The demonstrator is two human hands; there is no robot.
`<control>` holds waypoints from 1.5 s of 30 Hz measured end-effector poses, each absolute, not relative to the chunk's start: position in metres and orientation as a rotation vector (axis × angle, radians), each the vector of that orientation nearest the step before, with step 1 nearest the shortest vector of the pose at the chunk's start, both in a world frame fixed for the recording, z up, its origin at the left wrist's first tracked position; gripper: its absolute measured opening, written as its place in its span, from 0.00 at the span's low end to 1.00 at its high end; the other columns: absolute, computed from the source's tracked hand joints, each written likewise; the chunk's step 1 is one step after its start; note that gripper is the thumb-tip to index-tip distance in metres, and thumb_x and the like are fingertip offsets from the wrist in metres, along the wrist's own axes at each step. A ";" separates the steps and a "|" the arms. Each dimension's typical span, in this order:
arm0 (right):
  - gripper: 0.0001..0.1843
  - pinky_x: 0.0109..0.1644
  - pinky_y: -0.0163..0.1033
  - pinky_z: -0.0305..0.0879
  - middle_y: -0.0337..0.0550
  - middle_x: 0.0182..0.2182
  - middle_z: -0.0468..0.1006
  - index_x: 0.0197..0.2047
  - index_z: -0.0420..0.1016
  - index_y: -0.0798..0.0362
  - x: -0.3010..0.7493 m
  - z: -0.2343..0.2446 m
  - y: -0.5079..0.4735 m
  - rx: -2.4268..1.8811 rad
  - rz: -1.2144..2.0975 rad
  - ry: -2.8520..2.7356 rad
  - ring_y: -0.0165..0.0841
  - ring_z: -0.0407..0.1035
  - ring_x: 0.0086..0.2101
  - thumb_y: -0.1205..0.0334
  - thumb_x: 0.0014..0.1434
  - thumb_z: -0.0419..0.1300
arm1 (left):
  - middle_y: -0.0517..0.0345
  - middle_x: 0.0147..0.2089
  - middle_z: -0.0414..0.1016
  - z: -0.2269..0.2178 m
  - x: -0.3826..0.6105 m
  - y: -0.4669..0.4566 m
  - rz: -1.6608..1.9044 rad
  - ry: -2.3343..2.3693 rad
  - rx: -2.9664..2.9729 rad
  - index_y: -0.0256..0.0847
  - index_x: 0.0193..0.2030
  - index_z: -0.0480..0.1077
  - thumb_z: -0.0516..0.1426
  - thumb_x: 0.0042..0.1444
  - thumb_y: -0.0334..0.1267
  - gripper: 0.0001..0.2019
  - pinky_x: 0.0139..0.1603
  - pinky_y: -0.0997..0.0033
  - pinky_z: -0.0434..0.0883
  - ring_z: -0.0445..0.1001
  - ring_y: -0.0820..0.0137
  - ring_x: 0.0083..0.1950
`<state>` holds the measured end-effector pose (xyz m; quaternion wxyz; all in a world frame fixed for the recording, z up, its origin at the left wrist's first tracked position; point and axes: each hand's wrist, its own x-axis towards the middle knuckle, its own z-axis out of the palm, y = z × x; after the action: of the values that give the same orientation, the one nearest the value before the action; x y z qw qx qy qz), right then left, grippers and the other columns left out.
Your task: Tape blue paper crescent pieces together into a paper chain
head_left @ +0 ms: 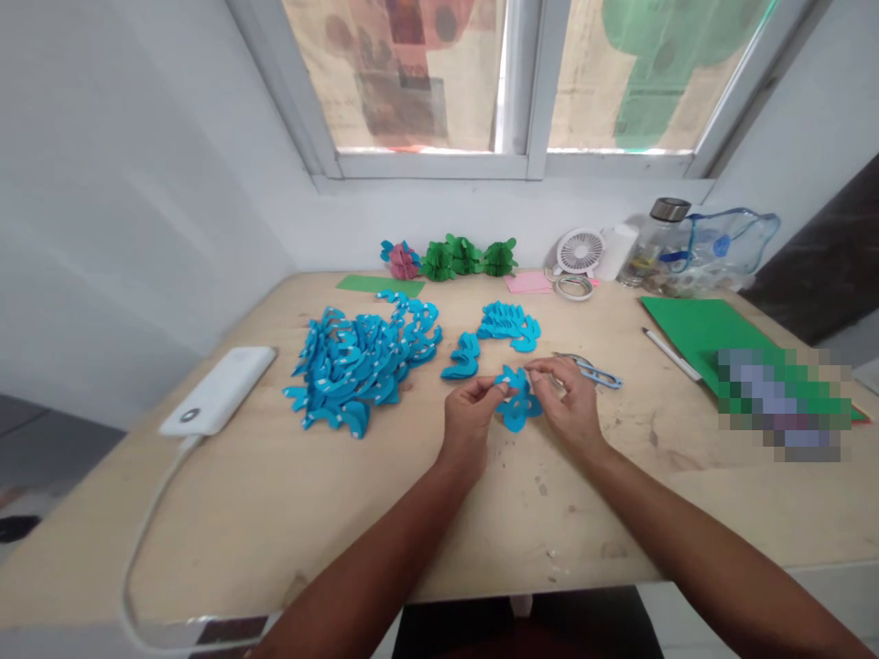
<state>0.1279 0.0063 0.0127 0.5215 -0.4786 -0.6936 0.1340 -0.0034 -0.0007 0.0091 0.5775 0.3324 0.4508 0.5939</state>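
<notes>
A blue paper cutout (519,412) with scalloped edges and a small white patch near its top is held just above the table. My left hand (471,412) is closed, pinching the cutout's left side between thumb and finger. At its upper right edge, the fingertips of my right hand (567,394) are pinched together on the paper. Behind my hands lie a small folded stack of blue cutouts (465,355) and a row of overlapping blue cutouts (508,322). A large heap of blue cutouts with white patches (361,357) spreads to the left.
Scissors (599,373) lie beside my right hand. A white power bank (220,392) with a cable is at left. Green paper (728,339) and a pen (669,352) lie right. Green paper figures (463,256), a small fan (580,251) and a bottle (663,238) line the back.
</notes>
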 end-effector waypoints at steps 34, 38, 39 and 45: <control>0.10 0.36 0.36 0.63 0.40 0.26 0.74 0.27 0.71 0.54 0.128 0.007 0.017 -1.115 0.982 -1.332 0.31 0.67 0.30 0.56 0.54 0.56 | 0.60 0.23 0.73 0.014 -0.013 0.007 1.283 0.912 0.627 0.36 0.25 0.71 0.66 0.32 0.35 0.11 0.31 0.72 0.67 0.71 0.72 0.26; 0.09 0.37 0.37 0.64 0.42 0.29 0.76 0.31 0.72 0.54 0.128 0.001 0.018 -1.145 0.961 -1.394 0.32 0.69 0.32 0.58 0.53 0.57 | 0.57 0.26 0.74 0.011 -0.021 0.011 1.299 0.854 0.479 0.36 0.27 0.70 0.64 0.36 0.34 0.10 0.36 0.69 0.70 0.73 0.70 0.30; 0.08 0.37 0.37 0.64 0.42 0.30 0.76 0.32 0.73 0.54 0.128 0.001 0.018 -1.150 0.947 -1.419 0.33 0.69 0.32 0.58 0.54 0.56 | 0.56 0.27 0.75 0.010 -0.022 0.012 1.297 0.848 0.458 0.36 0.27 0.70 0.64 0.37 0.34 0.09 0.37 0.68 0.70 0.74 0.69 0.31; 0.09 0.34 0.36 0.63 0.42 0.31 0.77 0.35 0.75 0.54 0.128 -0.002 0.016 -1.196 0.858 -1.620 0.32 0.69 0.30 0.60 0.54 0.55 | 0.54 0.28 0.75 0.013 -0.023 0.010 1.277 0.797 0.411 0.36 0.26 0.69 0.62 0.41 0.34 0.06 0.39 0.65 0.71 0.75 0.65 0.34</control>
<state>0.1279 0.0158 -0.0021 0.4586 -0.4855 -0.6578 0.3483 -0.0226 0.0101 0.0133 0.7109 0.1852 0.3591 0.5756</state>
